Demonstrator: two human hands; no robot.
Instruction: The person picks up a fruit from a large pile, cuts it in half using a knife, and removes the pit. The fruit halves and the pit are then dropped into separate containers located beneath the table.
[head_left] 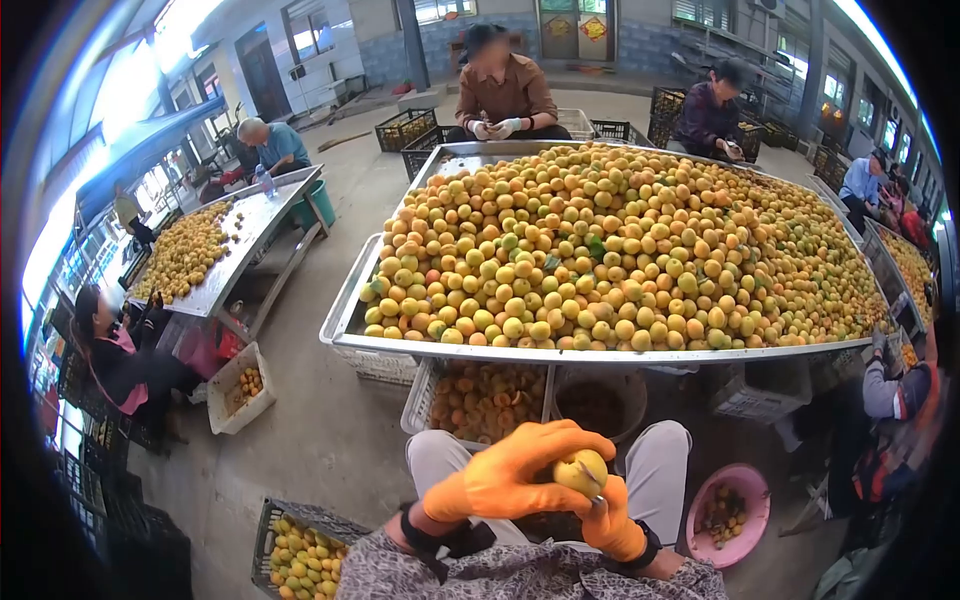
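Observation:
My left hand [505, 472], in an orange rubber glove, grips a yellow apricot [578, 474] between thumb and fingers above my lap. Just below the fruit, my right hand [614, 528], gloved in the same orange, is closed with its fingertips against the apricot's underside. A small greyish tip shows at those fingertips, too little of it to name. Beyond my knees, a white crate [424, 398] holds split apricots [485, 400]. Beside it stands a round tub [632, 385] with dark contents.
A metal-edged table [600, 354] bears a large heap of apricots [620, 250]. A pink basin [758, 500] with fruit sits at my right, a dark crate [262, 545] of apricots at my left. Co-workers sit around this table and a second table [262, 222].

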